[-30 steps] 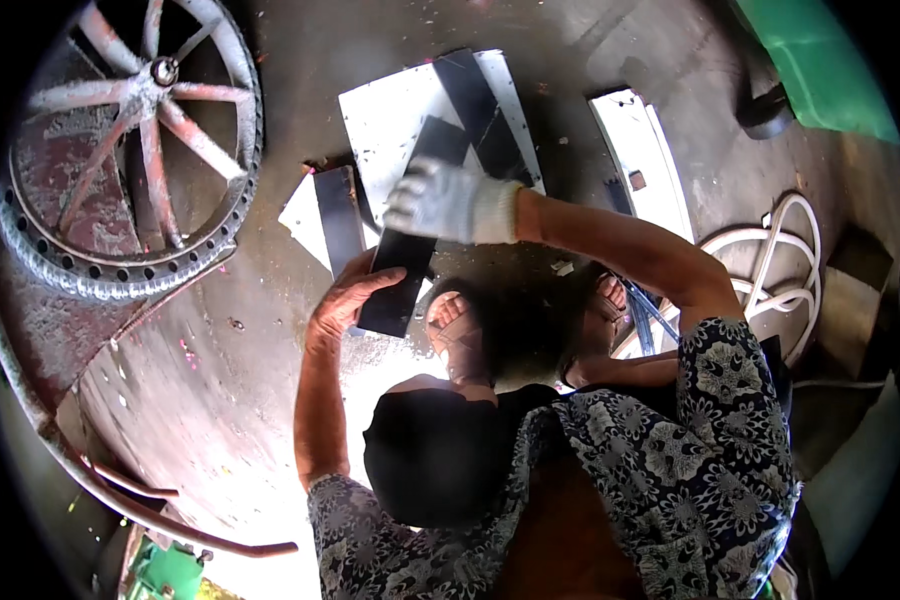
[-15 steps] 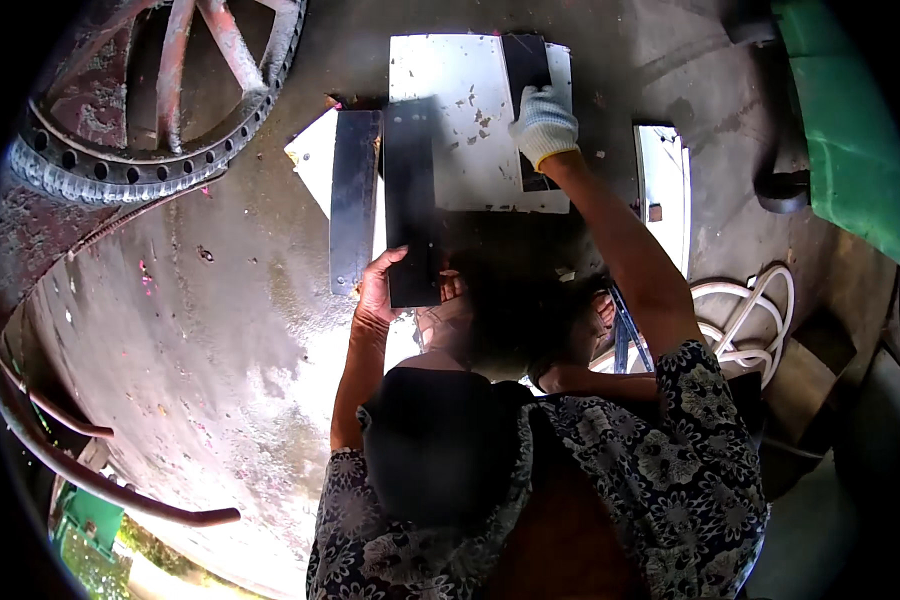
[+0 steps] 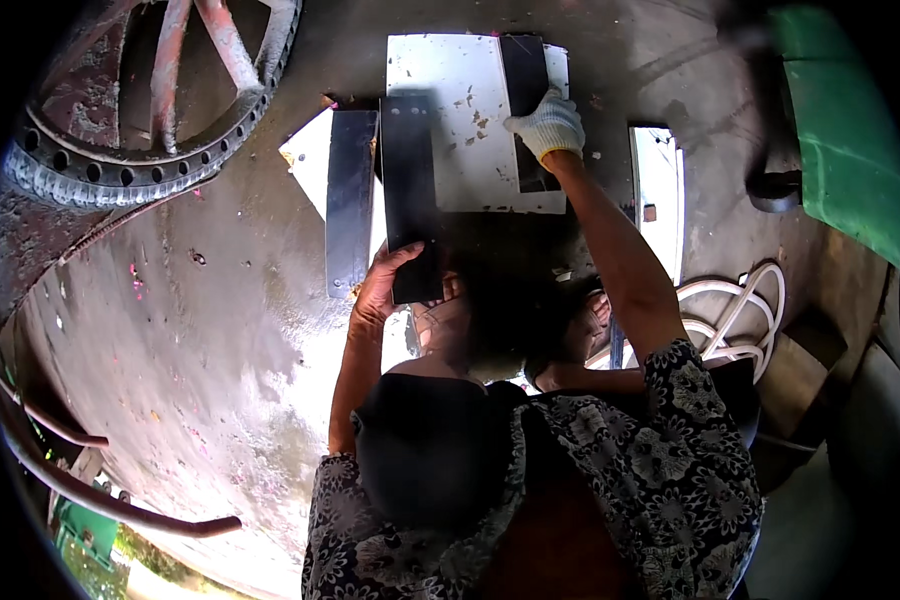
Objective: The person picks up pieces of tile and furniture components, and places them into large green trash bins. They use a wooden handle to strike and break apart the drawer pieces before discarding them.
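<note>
Gripping the near end of a long black strip (image 3: 410, 195), the bare left hand (image 3: 382, 290) has thumb and fingers clamped on its lower edge; strip runs straight away from the person, far end lying on a white panel (image 3: 465, 135) on the concrete floor (image 3: 210, 330). R hand (image 3: 546, 125), in a white knit glove, rests on a 2nd black strip (image 3: 526, 100) on the same panel, fingers curled over it; can't tell if it's truly gripped or just pressed down. A 3rd black strip (image 3: 351, 200) lies just beside the held one, on its left, w/ a smaller white sheet (image 3: 310, 160) under it. Another white panel (image 3: 658, 195) sits to the right, apart. Big rusty spoked wheel (image 3: 160, 110) top left, green tarp (image 3: 840, 130) top right, white hose coils (image 3: 740, 310) near the R elbow.
</note>
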`<state>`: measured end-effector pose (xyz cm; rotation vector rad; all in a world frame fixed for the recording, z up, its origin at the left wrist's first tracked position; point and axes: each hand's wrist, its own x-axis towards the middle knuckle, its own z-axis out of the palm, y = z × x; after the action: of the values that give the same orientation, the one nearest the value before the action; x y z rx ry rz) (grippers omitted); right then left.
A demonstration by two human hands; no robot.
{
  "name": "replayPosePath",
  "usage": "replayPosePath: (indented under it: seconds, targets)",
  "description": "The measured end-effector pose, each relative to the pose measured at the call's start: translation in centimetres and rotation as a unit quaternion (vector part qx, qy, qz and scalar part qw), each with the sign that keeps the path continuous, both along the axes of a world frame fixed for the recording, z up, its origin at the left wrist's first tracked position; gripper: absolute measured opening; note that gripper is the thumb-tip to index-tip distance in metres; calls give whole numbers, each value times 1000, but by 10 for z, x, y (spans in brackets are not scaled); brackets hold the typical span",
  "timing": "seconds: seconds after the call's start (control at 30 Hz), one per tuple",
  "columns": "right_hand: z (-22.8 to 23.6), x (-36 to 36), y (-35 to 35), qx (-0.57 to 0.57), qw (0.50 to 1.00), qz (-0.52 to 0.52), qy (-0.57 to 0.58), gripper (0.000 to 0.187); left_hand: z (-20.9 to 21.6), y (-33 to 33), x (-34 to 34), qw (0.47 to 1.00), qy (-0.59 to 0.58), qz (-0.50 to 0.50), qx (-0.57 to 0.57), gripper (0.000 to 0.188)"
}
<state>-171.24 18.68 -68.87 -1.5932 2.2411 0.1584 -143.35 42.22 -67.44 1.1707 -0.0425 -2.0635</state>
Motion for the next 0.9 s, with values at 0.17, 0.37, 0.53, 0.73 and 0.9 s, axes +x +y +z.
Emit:
replayPosePath:
  seconds: [0.17,0.37,0.53,0.73,0.9]
  targets:
    - [3,1,-1,-8,999,37,9,101,-3,-7,-8,995,-87,-11,-42,41]
    - [0,-7,-2,23,999,17,-36,103,12,-17,-6,976,-192,-64,-85,47]
    - [4,-14,3,60,995,37,-68,107,29,-31,7,991,-126,-40,-19,41]
    - [2,-5,35,7,946,-146,-288,91,22,-27,23,992,-122,-27,-10,36]
    - [-22,-20,51,-83,969,-31,-231,64,39,-40,10,926,-323,-148,-129,34]
